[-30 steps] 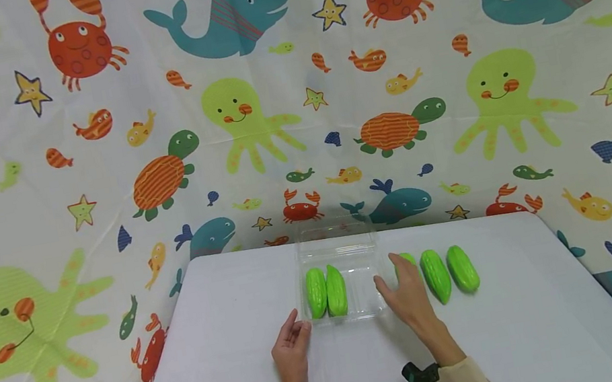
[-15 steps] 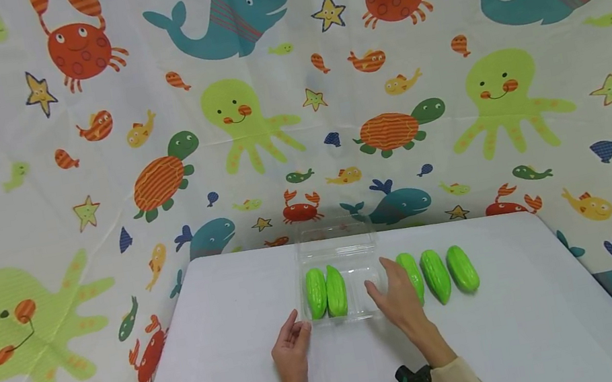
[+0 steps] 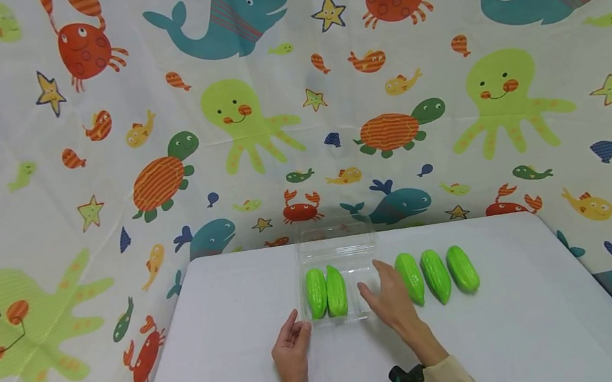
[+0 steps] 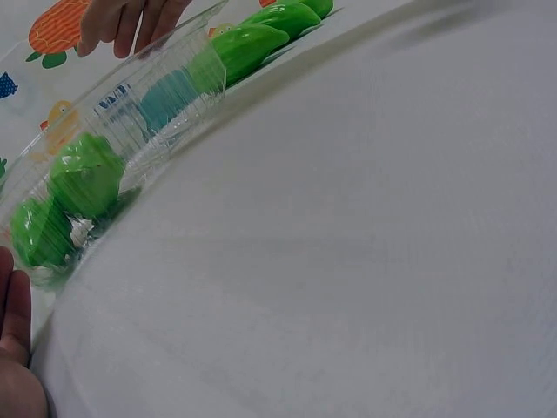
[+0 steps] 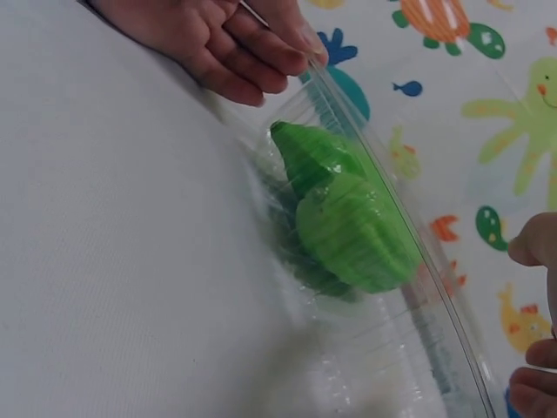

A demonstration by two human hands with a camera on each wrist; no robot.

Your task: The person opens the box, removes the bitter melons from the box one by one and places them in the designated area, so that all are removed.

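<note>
A clear plastic clamshell box (image 3: 339,252) stands with its lid back on the white table. In its left half two bright green, ridged, cucumber-like vegetables (image 3: 316,293) lie side by side. My left hand (image 3: 292,357) is at the box's front left corner, fingertips and thumb right at the rim, as the right wrist view also shows of this left hand (image 5: 218,43). My right hand (image 3: 394,305) hovers over the right end of the box, fingers relaxed and apart, holding nothing. It covers part of the box's right side. Seen from the left wrist, the right hand (image 4: 130,22) is above the rim.
Three more of the green vegetables (image 3: 436,276) lie in a row on the table right of the box. The white table (image 3: 227,300) ends at the back against a cloth (image 3: 333,172) printed with sea animals. A black band (image 3: 406,377) sits at my right wrist.
My right hand has moved left, from in front of the nearest loose green vegetable to over the box's right end, uncovering that vegetable. My left hand has stayed at the corner.
</note>
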